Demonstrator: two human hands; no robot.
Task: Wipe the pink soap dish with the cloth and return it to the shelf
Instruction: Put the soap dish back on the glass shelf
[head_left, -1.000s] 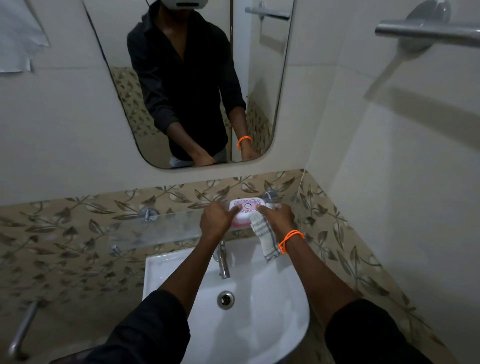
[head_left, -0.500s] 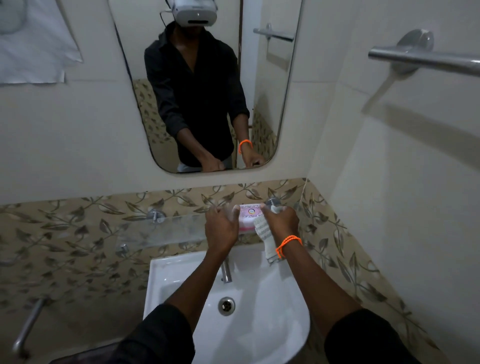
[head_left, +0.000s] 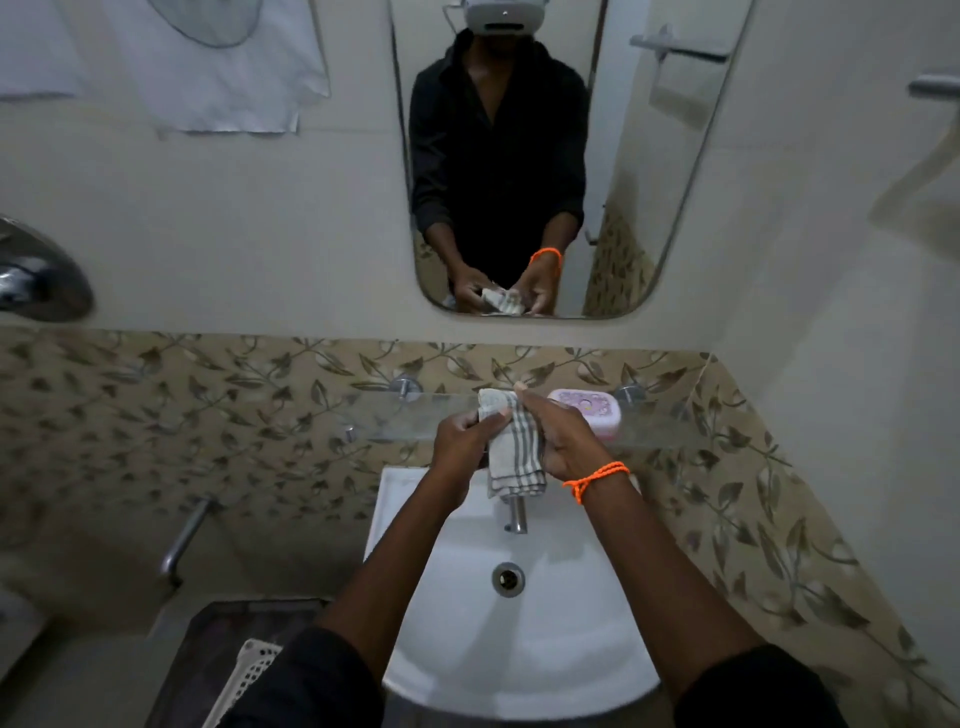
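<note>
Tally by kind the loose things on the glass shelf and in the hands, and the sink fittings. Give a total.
Pink soap dish, on the glass shelf: 1
Striped cloth, held by both the left hand and the right hand: 1
Tap: 1
Drain: 1
Total: 4

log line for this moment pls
dish on shelf | left hand and right hand grip cloth over sink

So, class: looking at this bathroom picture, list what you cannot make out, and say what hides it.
1. Head view: tap top, hidden behind the cloth.
2. Soap dish near left corner, behind the right hand.
3. Towel rail, cut off by the right edge.
4. Basket, cut off by the bottom edge.
</note>
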